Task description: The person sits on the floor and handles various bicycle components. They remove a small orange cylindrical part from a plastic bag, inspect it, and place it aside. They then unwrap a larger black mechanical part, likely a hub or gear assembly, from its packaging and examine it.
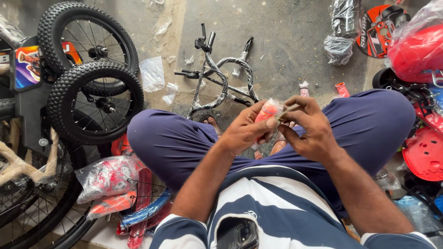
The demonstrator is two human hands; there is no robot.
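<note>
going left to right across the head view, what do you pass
small knobby bike wheels → wrapped handlebar on the floor → left hand holding an orange wrapped part → right hand → red plastic parts

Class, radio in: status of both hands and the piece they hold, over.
Left hand gripping orange part in clear wrap. Right hand pinching the wrap's end. Nothing between the hands; handlebar on the floor beyond.
</note>
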